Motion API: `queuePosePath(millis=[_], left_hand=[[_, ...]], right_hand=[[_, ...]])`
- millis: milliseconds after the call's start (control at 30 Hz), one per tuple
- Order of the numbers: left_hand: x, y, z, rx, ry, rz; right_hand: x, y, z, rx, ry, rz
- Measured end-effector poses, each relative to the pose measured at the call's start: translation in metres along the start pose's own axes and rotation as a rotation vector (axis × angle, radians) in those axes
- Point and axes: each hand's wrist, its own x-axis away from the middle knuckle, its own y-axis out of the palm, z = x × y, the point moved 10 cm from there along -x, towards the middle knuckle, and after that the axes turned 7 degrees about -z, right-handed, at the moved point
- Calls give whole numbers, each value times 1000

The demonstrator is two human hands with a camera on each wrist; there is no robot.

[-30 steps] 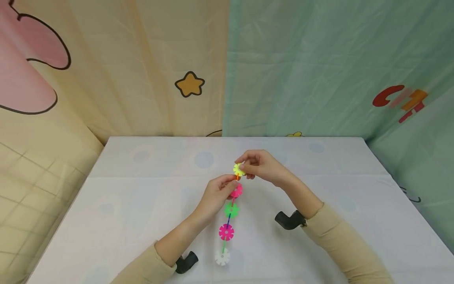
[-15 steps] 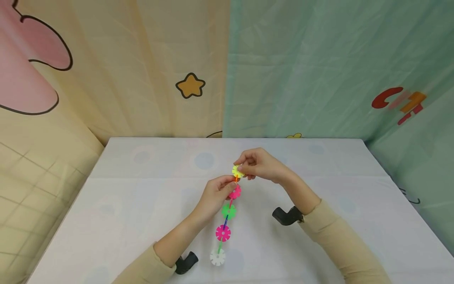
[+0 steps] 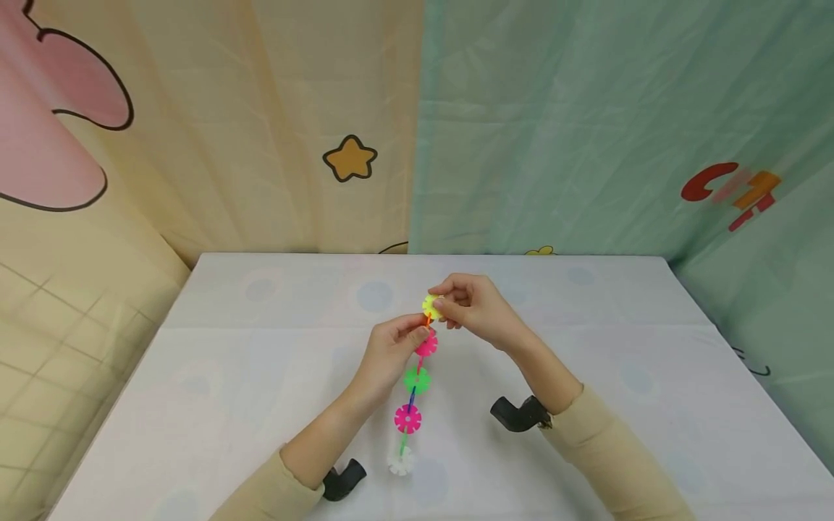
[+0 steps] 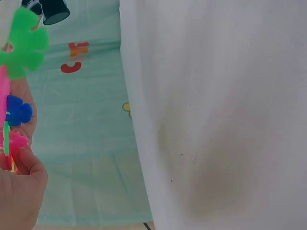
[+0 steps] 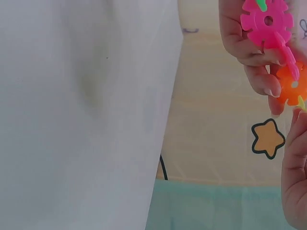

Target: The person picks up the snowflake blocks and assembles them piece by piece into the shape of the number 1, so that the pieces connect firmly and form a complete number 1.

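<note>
A chain of interlocking notched plastic discs hangs between both hands in the head view. My right hand [image 3: 481, 307] pinches the yellow disc [image 3: 430, 307] at its top end. Just below, my left hand [image 3: 389, 354] holds the orange disc [image 5: 289, 91] and the upper pink disc [image 3: 427, 344] between thumb and fingers. A green disc [image 3: 417, 380], a lower pink disc [image 3: 407, 419] and a white disc [image 3: 400, 462] trail downward, with thin edge-on discs linking them. One of these links is a blue disc [image 4: 19, 111], seen in the left wrist view.
A white patterned cloth covers the table [image 3: 260, 376]. Black curved wrist mounts [image 3: 520, 414] stick out by both sleeves. Behind the table hangs a curtain [image 3: 554, 130], beige on one half and green on the other.
Both hands and the chain have shifted slightly left and away, keeping their grips. The chain's white lower end has moved left and a little up in the view.
</note>
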Motion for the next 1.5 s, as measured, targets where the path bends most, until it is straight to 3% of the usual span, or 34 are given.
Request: queuePosePath(millis=[367,600,800,1200,1500], left_hand=[[-1,5,-4,-10,-12,-41],[-8,3,-2,-42,-18,-22],[-15,3,-3,-39,-30,-16],[-22,6,-7,-30,-51,-51],[-27,-5,-11,-47,-102,5]], right_hand=[[-5,3,1,-8,60,-138],[-5,-4,8,-7,73,-42],[-4,-7,20,-103,127,37],[-5,-8,36,-131,139,30],[19,-5,64,-219,240,45]])
